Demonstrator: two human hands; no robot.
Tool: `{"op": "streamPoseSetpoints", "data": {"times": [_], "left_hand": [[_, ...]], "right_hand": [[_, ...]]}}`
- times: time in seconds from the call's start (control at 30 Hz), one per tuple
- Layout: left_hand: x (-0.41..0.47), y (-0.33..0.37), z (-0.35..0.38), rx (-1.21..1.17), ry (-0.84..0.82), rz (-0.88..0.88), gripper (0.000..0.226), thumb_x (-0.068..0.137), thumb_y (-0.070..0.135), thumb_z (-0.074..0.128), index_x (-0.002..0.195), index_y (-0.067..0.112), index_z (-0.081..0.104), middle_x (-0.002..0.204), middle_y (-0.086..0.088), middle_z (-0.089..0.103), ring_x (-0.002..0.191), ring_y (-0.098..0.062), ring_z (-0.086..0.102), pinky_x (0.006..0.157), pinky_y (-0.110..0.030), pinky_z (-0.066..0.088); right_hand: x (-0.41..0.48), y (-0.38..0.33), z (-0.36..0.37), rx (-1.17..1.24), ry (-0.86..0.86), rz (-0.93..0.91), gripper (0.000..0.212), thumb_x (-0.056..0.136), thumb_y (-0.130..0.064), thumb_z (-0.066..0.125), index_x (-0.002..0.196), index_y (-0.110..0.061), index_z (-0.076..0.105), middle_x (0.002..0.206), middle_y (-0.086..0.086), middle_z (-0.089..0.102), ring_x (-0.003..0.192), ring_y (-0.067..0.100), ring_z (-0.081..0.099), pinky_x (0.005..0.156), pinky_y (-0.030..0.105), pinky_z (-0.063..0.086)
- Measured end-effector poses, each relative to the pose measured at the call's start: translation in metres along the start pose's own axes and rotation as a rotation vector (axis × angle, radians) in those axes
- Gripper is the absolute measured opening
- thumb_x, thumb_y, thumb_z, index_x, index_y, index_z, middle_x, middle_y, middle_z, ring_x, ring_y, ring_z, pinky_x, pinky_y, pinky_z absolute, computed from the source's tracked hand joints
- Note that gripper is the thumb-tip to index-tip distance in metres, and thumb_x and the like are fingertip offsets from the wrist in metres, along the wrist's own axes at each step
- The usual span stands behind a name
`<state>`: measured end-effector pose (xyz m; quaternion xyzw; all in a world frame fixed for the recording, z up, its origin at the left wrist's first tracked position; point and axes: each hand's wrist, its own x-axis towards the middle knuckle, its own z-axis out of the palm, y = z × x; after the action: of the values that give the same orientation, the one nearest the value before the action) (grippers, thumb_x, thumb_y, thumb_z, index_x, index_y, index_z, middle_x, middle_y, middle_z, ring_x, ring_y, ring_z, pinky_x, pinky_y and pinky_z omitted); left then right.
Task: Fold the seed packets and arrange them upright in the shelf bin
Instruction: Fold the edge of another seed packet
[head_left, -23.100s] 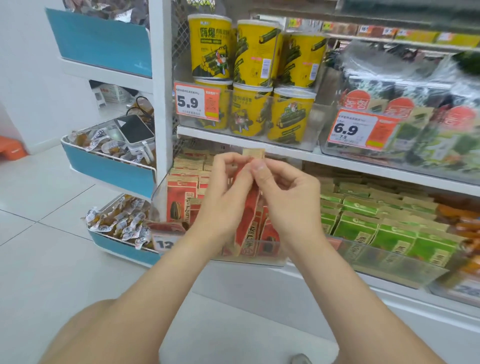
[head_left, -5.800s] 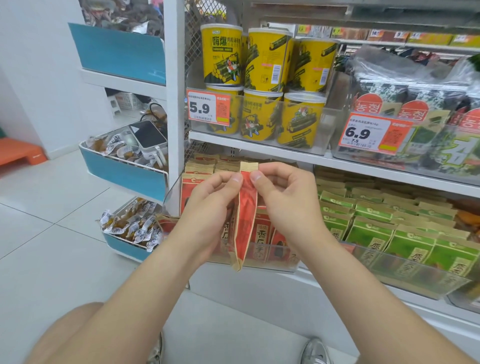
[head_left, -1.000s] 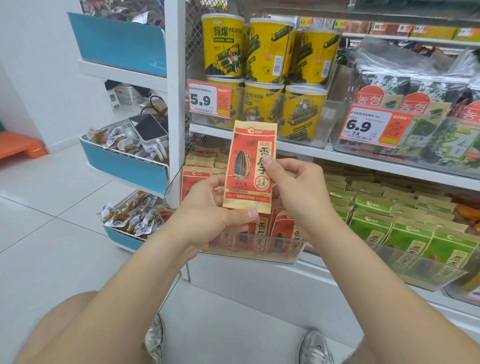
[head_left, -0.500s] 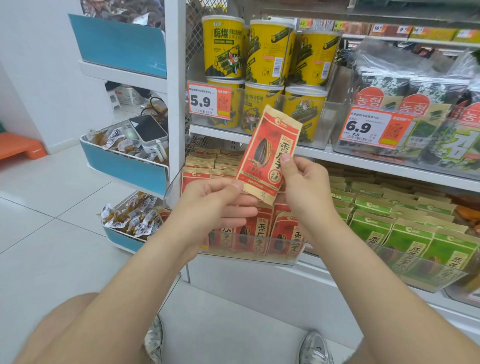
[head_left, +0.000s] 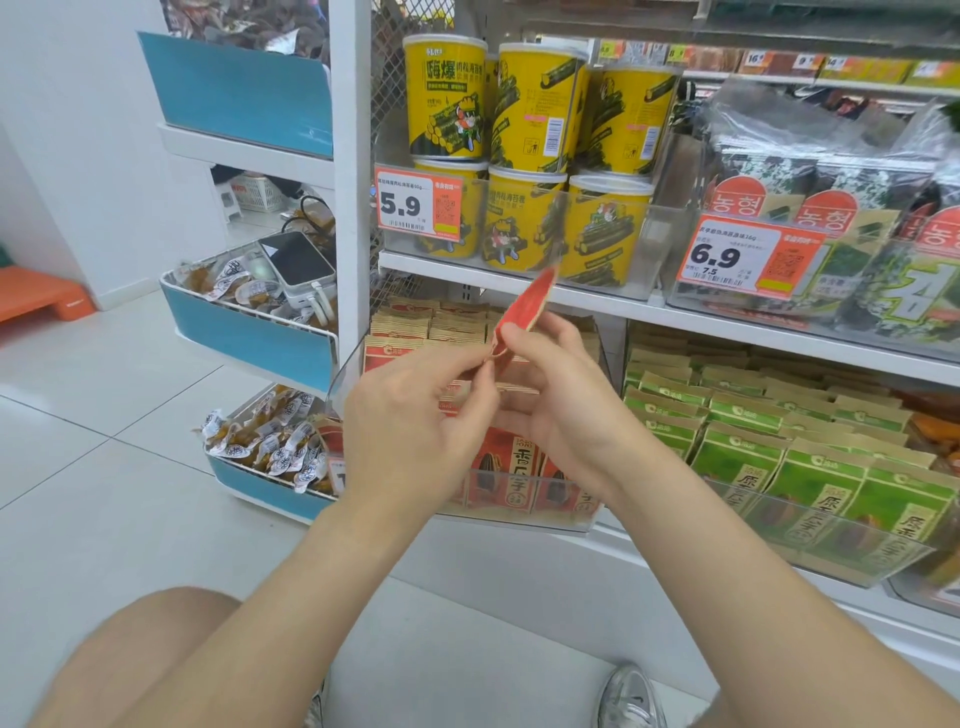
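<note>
Centre of the frame, just in front of the shelving, your left hand (head_left: 415, 421) and right hand (head_left: 563, 405) both hold one red seed packet (head_left: 530, 304). It is turned nearly edge-on and motion-blurred, its top corner tilted toward the upper right. Your left thumb and forefinger pinch its lower end, and your right fingers curl round it from the other side. Whether a crease has been made, I cannot tell from the blur. Below your hands, the clear shelf bin (head_left: 545, 519) already holds rows of red packets (head_left: 501, 470) standing upright, so most of the job looks done; by my reading, this packet is left to fold and slot in. Mind the white shelf edge (head_left: 597, 304) close above the packet's tip. The bin's open top lies under your wrists, with room seemingly at its front; green packets (head_left: 779, 462) crowd the bin to the right.
</note>
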<state>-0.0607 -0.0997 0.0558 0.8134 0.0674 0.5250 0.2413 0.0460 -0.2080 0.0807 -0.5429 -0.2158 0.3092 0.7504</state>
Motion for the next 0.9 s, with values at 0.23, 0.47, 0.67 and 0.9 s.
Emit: {"op": "streamPoseSetpoints", "data": {"times": [0.23, 0.47, 0.67, 0.9], "left_hand": [[0.006, 0.003, -0.001, -0.201, -0.035, -0.141, 0.013, 0.093, 0.017, 0.083, 0.106, 0.019, 0.084, 0.099, 0.011, 0.079, 0.094, -0.009, 0.076, 0.080, -0.034, 0.064], [0.017, 0.001, -0.007, -0.496, -0.185, -0.633, 0.009, 0.098, 0.020, 0.078, 0.092, 0.015, 0.083, 0.090, 0.004, 0.082, 0.089, -0.015, 0.078, 0.088, -0.037, 0.065], [0.020, -0.009, -0.012, -0.738, -0.261, -0.887, 0.014, 0.102, 0.007, 0.070, 0.100, 0.000, 0.082, 0.103, -0.009, 0.083, 0.103, -0.022, 0.080, 0.091, -0.030, 0.064], [0.020, -0.011, -0.014, -0.764, -0.270, -0.877, 0.015, 0.103, 0.007, 0.069, 0.102, 0.003, 0.083, 0.105, -0.008, 0.083, 0.104, -0.020, 0.080, 0.092, -0.030, 0.064]], "right_hand": [[-0.002, -0.001, 0.002, 0.104, -0.016, 0.054, 0.027, 0.105, -0.021, 0.065, 0.130, -0.020, 0.056, 0.105, 0.012, 0.072, 0.092, 0.033, 0.075, 0.083, 0.047, 0.063], [-0.006, -0.002, -0.001, -0.167, 0.016, -0.034, 0.038, 0.102, -0.030, 0.073, 0.132, -0.020, 0.050, 0.111, 0.014, 0.080, 0.090, 0.037, 0.078, 0.080, 0.045, 0.066], [-0.005, 0.001, -0.004, -0.297, -0.012, -0.086, 0.035, 0.105, -0.032, 0.068, 0.128, -0.015, 0.048, 0.104, 0.007, 0.082, 0.095, 0.040, 0.078, 0.081, 0.046, 0.068], [-0.005, 0.002, -0.005, -0.323, -0.048, -0.100, 0.021, 0.108, -0.028, 0.062, 0.109, -0.013, 0.048, 0.105, 0.011, 0.081, 0.096, 0.037, 0.079, 0.079, 0.046, 0.067]]}}
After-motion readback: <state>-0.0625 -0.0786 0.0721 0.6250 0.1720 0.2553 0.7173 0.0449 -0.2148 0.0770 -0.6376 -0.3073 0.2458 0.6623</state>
